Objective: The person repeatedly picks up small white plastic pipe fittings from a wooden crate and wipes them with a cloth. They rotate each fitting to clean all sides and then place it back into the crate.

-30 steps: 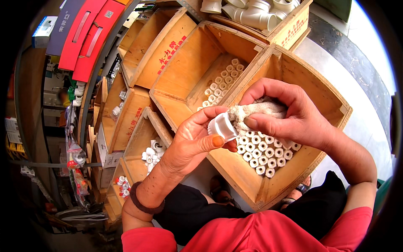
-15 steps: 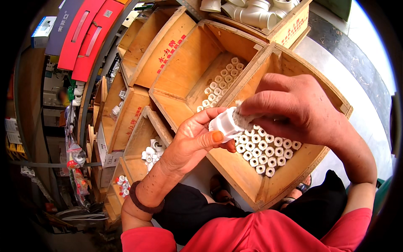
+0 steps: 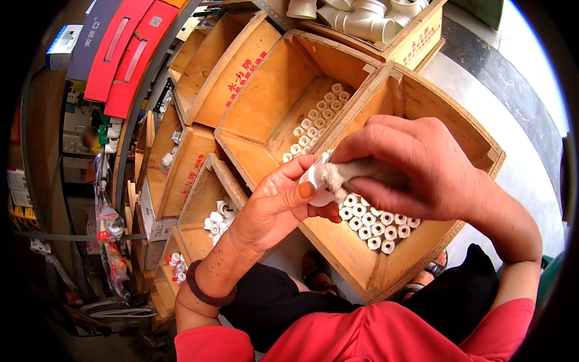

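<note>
My left hand (image 3: 276, 199) is closed around a white plastic pipe fitting (image 3: 316, 183), thumb on the near side and fingers behind. My right hand (image 3: 425, 166) pinches a greyish, fuzzy cloth (image 3: 345, 174) and presses it against the fitting's right end. Part of the fitting is hidden by the fingers and the cloth. Below both hands is a wooden box (image 3: 338, 260) in which several rows of white fittings (image 3: 379, 228) stand with their holes up. In the adjoining wooden box (image 3: 250, 114), more cream-white fittings (image 3: 313, 123) are lined up.
Large white pipe fittings (image 3: 365, 21) fill a box at the top. Smaller bins on the left hold white elbows (image 3: 218, 222) and red-and-white pieces (image 3: 177, 265). Red cartons (image 3: 129, 60) stand at the upper left, above hanging plastic bags (image 3: 110, 241).
The fitting has turned in my left hand, so its end now faces the cloth more. My right hand has shifted slightly left and down, with more cloth showing between its fingers.
</note>
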Motion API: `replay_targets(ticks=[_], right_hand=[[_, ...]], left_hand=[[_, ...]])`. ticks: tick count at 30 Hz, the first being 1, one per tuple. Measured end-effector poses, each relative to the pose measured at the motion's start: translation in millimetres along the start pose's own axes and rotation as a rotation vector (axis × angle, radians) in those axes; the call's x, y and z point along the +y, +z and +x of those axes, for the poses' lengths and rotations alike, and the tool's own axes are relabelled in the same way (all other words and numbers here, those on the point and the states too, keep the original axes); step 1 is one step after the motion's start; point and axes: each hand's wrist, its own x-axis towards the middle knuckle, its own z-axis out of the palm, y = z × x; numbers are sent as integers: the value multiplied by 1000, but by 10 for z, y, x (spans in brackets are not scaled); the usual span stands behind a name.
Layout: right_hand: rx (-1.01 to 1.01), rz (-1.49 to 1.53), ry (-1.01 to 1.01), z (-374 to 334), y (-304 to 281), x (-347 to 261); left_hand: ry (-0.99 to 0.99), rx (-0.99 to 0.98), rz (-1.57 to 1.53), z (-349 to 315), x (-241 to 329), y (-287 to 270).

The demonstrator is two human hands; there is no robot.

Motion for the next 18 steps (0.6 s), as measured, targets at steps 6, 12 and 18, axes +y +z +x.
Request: replay_targets(ticks=[6, 12, 18], right_hand=[[94, 148, 89, -32, -73, 144], [15, 695, 381, -2, -100, -24], [-157, 617, 501, -20, -87, 6]], left_hand=[[15, -29, -4, -49, -3, -8], [43, 17, 10, -42, 3, 1], [48, -18, 29, -40, 19, 33]])
